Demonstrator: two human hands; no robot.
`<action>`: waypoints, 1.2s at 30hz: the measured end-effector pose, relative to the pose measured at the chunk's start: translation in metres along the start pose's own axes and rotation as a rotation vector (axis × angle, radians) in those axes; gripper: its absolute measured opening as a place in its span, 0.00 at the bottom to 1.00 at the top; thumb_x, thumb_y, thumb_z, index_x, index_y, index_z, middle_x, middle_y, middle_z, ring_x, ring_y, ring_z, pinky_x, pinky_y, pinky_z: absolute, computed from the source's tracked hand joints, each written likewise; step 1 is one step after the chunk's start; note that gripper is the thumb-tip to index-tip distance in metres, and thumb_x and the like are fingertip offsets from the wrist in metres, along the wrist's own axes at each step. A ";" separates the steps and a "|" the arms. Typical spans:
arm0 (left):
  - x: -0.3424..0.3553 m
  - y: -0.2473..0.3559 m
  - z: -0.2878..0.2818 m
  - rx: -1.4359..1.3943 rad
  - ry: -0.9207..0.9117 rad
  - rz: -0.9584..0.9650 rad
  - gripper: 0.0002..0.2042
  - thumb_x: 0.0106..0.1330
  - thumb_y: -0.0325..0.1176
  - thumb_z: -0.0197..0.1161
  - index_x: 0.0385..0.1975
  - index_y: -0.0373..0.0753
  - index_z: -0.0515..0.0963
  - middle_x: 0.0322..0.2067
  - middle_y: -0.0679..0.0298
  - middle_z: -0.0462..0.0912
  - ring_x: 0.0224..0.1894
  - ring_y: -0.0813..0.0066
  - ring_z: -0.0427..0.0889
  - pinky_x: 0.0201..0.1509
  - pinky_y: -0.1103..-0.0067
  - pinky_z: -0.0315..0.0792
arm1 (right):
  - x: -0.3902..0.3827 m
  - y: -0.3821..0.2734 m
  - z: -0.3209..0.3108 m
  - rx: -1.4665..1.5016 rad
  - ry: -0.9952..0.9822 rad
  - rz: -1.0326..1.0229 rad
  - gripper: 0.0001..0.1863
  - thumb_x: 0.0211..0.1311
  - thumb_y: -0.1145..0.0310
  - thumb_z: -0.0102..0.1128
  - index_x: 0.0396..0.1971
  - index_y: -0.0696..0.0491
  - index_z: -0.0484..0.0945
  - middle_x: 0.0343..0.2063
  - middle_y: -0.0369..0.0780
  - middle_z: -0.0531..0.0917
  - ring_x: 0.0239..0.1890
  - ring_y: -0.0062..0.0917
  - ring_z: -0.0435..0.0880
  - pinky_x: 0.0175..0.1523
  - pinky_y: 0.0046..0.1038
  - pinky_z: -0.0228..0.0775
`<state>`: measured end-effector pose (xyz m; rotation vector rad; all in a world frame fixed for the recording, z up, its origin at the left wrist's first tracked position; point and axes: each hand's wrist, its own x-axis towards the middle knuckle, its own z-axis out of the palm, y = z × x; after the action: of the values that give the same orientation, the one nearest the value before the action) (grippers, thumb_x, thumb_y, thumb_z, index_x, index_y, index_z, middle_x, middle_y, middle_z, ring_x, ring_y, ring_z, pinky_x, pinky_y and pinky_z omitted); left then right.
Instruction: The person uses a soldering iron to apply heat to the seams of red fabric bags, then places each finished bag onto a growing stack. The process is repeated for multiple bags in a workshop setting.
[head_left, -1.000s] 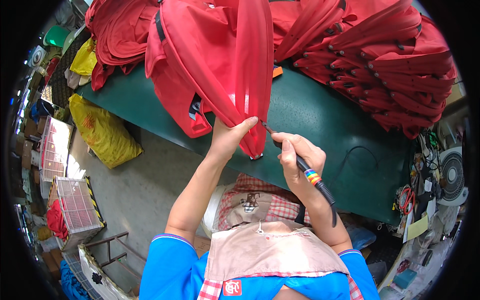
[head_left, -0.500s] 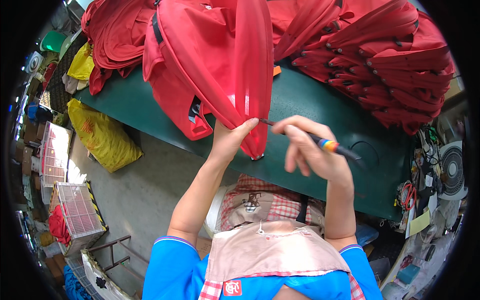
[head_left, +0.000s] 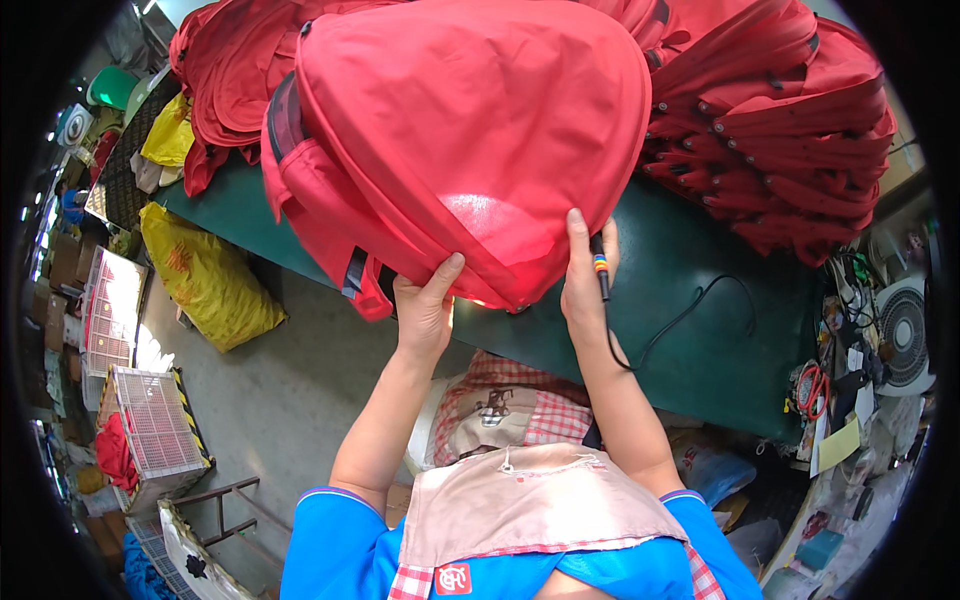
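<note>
A red fabric backpack (head_left: pixel 480 130) is held up above the near side of the green table, its broad rounded panel facing me. My left hand (head_left: pixel 425 305) grips its lower edge, thumb on top, near a dark strap piece with a pale label. At the lower right edge, my right hand (head_left: pixel 588 275) holds the backpack with the thumb in front. That same hand keeps a corded pen-shaped tool (head_left: pixel 601 268) against the palm; it has a black handle with rainbow bands. The tool's tip is hidden behind the fingers and the fabric.
Stacked red fabric pieces (head_left: pixel 770 130) with snaps lie on the green table (head_left: pixel 690 330) at right, and more red bags (head_left: pixel 235 80) at far left. A black cord (head_left: pixel 690 305) loops beside my right forearm. A yellow sack (head_left: pixel 205 280) stands left; a fan (head_left: pixel 903 335) is at right.
The backpack has turned so its broad panel faces me. My right hand has drawn the tool back from the seam, tucked it into the palm and taken hold of the backpack's edge.
</note>
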<state>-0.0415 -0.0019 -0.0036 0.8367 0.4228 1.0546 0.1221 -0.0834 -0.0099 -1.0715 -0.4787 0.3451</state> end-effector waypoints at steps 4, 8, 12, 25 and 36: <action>0.011 0.010 0.003 0.086 -0.042 0.002 0.22 0.63 0.20 0.68 0.58 0.35 0.74 0.53 0.62 0.82 0.56 0.71 0.81 0.62 0.72 0.75 | -0.017 0.016 -0.007 -0.428 -0.129 -0.261 0.30 0.59 0.71 0.74 0.57 0.59 0.68 0.47 0.47 0.83 0.50 0.36 0.83 0.57 0.32 0.72; 0.009 0.022 0.010 0.026 -0.084 0.000 0.25 0.61 0.19 0.69 0.59 0.35 0.72 0.54 0.62 0.81 0.55 0.71 0.81 0.62 0.72 0.74 | -0.019 0.002 -0.005 -0.601 -0.103 -0.312 0.27 0.59 0.71 0.72 0.54 0.60 0.68 0.41 0.56 0.85 0.45 0.51 0.87 0.48 0.36 0.77; 0.014 0.018 0.012 0.152 -0.130 0.011 0.27 0.57 0.19 0.73 0.58 0.36 0.72 0.54 0.63 0.80 0.56 0.71 0.81 0.61 0.72 0.75 | -0.016 0.001 -0.003 -0.613 -0.153 -0.297 0.24 0.61 0.70 0.71 0.52 0.60 0.68 0.39 0.57 0.85 0.46 0.53 0.85 0.46 0.37 0.77; 0.044 0.005 0.022 0.305 -0.037 0.068 0.25 0.55 0.20 0.73 0.54 0.35 0.75 0.49 0.63 0.83 0.51 0.71 0.82 0.58 0.73 0.77 | -0.061 -0.097 -0.008 -0.525 -0.533 -0.277 0.15 0.69 0.69 0.61 0.50 0.61 0.82 0.31 0.45 0.85 0.26 0.23 0.83 0.33 0.24 0.75; 0.030 0.001 0.037 0.287 -0.003 0.104 0.17 0.57 0.22 0.73 0.47 0.33 0.80 0.44 0.63 0.86 0.45 0.74 0.84 0.52 0.76 0.78 | -0.048 -0.082 0.022 -0.638 -0.595 -0.221 0.15 0.74 0.69 0.47 0.45 0.59 0.82 0.17 0.38 0.81 0.19 0.19 0.82 0.28 0.21 0.72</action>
<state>-0.0042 0.0101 0.0229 1.1250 0.5405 1.1033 0.0725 -0.1270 0.0626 -1.5117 -1.2897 0.3181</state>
